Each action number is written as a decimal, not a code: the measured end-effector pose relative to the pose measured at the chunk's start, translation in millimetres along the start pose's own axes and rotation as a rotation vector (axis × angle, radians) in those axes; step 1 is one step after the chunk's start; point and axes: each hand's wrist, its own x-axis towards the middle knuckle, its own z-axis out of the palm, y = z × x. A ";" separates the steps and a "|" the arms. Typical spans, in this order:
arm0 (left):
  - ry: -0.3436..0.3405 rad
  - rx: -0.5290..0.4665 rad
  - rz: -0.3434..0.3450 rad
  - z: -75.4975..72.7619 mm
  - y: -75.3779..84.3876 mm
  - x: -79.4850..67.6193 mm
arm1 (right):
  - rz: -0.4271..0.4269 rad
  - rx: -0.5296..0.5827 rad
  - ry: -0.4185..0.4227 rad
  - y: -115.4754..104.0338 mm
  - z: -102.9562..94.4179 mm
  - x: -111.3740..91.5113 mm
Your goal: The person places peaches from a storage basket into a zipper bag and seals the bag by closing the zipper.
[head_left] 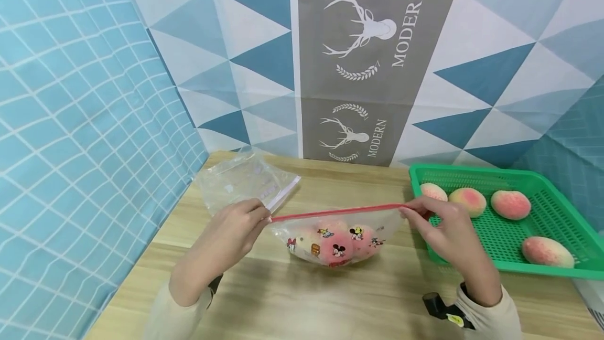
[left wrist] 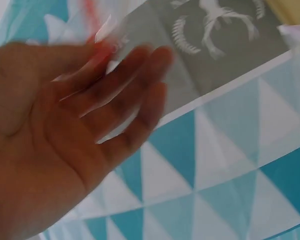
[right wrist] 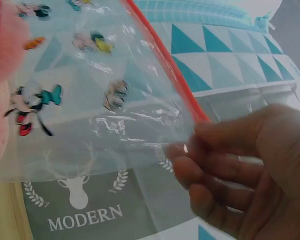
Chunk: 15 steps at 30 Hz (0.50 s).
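A clear zip bag [head_left: 302,230] with a red zip strip and cartoon figures hangs stretched between both hands, low over the table. Several pink-and-yellow peaches [head_left: 336,248] sit bunched in its bottom. My left hand [head_left: 234,231] pinches the left end of the red strip between thumb and forefinger; in the left wrist view its other fingers [left wrist: 145,112] extend loosely. At the strip's opposite end, my right hand [head_left: 445,224] pinches the corner with thumb and fingertips, seen closely in the right wrist view. The strip runs nearly straight, tilted slightly up toward the right.
A green plastic basket [head_left: 500,245] stands at the right with several peaches [head_left: 511,205] in it. Behind my left hand lies another clear bag [head_left: 240,180], flat at the table's back left corner. Patterned cloth [head_left: 250,41] hangs behind the wooden table [head_left: 311,308].
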 end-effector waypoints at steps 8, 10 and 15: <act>0.026 -0.256 -0.106 15.4 -18.0 35.8 | 0.221 0.146 0.103 -8.3 13.2 18.5; 0.007 -0.410 -0.131 21.4 -30.5 56.2 | 0.262 0.149 0.126 0.8 18.6 36.9; -0.011 -0.887 -0.345 50.3 -63.8 104.2 | 0.344 0.179 0.208 44.4 46.7 86.8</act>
